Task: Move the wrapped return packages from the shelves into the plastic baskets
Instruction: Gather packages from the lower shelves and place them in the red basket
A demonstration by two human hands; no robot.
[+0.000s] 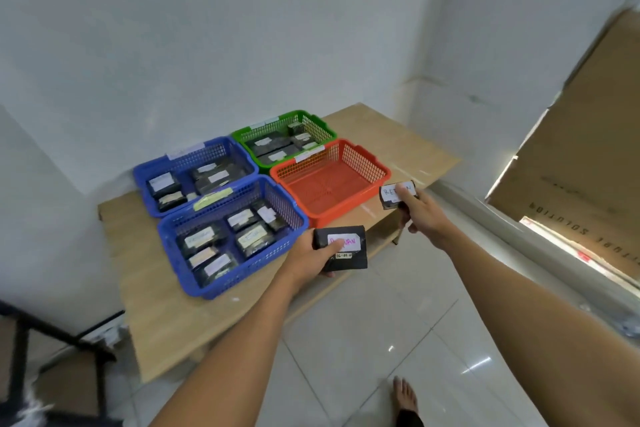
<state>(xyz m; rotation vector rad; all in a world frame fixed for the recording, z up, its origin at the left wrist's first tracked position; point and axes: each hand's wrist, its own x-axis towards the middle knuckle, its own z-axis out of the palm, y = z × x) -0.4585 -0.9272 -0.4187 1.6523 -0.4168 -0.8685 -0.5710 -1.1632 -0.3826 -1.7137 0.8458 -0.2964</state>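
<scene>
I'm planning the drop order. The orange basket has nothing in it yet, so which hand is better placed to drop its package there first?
Probably the right hand: its package hangs just beside the orange basket rim. The left hand holds its package nearer the front blue basket.

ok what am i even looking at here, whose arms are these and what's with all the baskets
There is no machine here. This is one picture from a wide-angle camera worn on a person's head, looking down at their own bare arms, so the edges look bent.

On a low wooden table stand four plastic baskets: two blue ones and a green one holding dark wrapped packages with white labels, and an orange basket with nothing inside.

Both hands hold one such package: the left hand grips a larger black package, and the right hand a smaller package, near the orange basket.
</scene>
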